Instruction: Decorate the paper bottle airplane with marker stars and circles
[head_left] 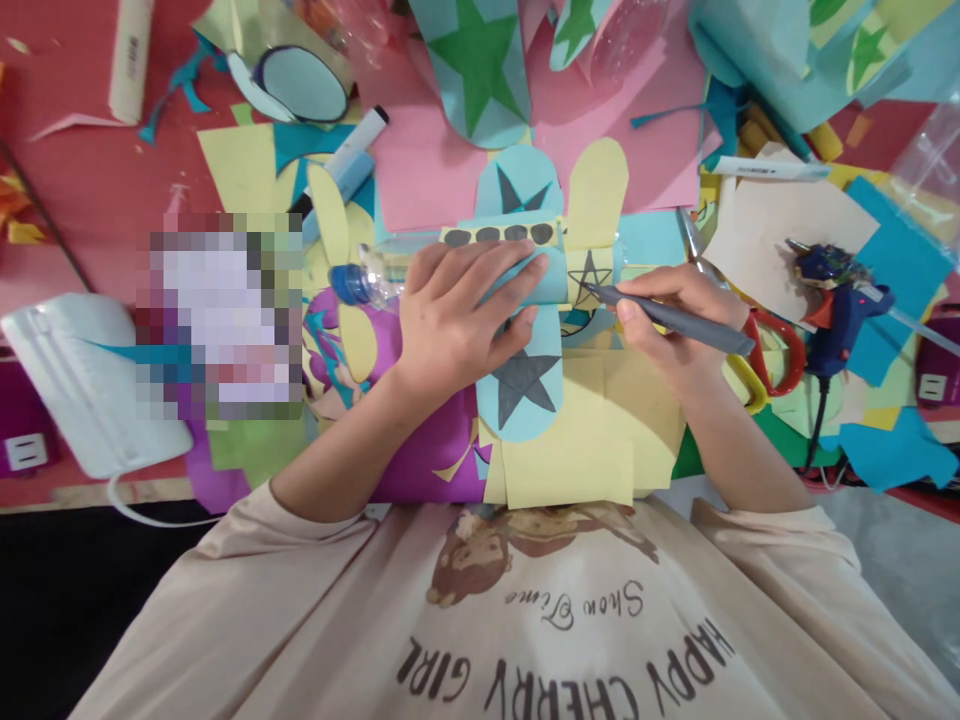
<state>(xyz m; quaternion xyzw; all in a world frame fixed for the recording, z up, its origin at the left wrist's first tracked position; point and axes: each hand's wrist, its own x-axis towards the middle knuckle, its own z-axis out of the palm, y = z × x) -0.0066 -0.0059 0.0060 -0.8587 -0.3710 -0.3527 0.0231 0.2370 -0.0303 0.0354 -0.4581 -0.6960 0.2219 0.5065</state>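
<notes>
My left hand (457, 320) lies on a paper-covered plastic bottle (367, 283) shaped like a plane, fingers curled over its light blue body and pressing it down. The plane has light blue wings with grey stars (521, 385) and a yellow tail band (592, 275). My right hand (664, 315) is closed round a grey marker (675, 320), whose tip touches a drawn star outline on the yellow band. The bottle's blue cap points left.
Coloured paper scraps cover the red table (82, 170). Red-and-yellow scissors (772, 350) and a blue glue gun (836, 310) lie right of my hand. A white marker (352, 150) and a white face mask (67, 380) sit to the left.
</notes>
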